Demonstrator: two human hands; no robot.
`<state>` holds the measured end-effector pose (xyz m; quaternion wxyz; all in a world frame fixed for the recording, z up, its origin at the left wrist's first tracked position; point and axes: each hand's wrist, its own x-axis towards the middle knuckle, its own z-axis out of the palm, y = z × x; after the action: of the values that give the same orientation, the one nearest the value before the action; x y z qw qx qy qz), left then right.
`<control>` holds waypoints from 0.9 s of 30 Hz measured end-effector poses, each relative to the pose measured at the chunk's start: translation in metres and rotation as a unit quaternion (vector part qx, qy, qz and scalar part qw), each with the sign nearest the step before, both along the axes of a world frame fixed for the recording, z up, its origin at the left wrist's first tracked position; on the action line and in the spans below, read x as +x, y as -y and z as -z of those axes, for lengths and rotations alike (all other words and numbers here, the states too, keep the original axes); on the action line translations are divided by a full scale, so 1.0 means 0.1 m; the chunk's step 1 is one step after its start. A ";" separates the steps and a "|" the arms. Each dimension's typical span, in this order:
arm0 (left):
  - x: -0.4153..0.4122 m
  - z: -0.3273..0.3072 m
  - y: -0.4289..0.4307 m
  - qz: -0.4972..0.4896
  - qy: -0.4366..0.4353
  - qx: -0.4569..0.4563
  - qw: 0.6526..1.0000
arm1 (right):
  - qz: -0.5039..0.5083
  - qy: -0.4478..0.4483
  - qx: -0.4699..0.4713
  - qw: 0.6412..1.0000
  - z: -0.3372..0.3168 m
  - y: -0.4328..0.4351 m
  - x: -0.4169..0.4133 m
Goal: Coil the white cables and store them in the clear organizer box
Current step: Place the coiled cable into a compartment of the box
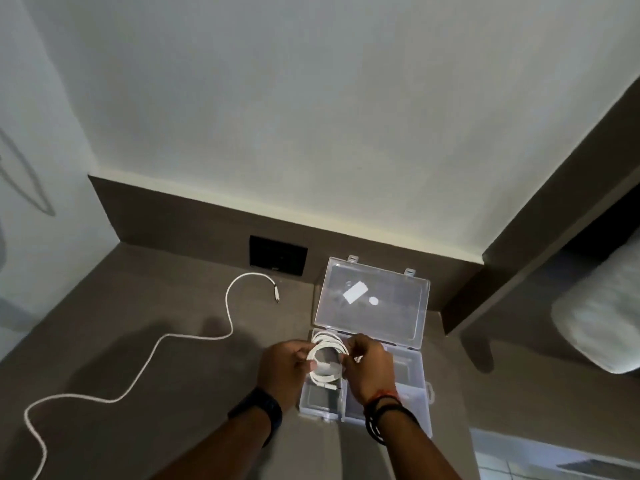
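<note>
While both hands [287,367] pinch it | coiled cable [327,362] between grips

You have one view only, from the camera on your head. It looks forward and steeply down at the brown table [180,341] close below you, facing the white wall [311,116] behind it.

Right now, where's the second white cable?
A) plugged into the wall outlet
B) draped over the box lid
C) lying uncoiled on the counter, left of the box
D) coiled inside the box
C: the loose cable snakes across the counter left of the box, its plug end lying free near the outlet, while both hands hold the coiled cable over the box.
</note>
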<state>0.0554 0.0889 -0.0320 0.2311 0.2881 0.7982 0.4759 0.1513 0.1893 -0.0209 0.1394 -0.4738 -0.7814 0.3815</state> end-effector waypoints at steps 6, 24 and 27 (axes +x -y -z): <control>0.03 0.22 -0.07 -0.042 0.013 -0.003 0.999 | 0.033 -0.014 0.004 0.999 0.31 -0.02 -0.02; 0.11 0.35 0.14 0.123 -0.320 -0.137 0.930 | -0.168 0.237 0.287 0.913 0.29 0.15 0.20; 0.12 0.30 0.19 0.170 -0.392 -0.172 0.888 | -0.199 0.263 0.316 0.890 0.28 0.18 0.23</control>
<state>0.0675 0.0695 -0.0619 0.0229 0.5378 0.8322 0.1331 0.1742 0.1710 -0.0485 -0.0080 -0.3226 -0.9465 -0.0043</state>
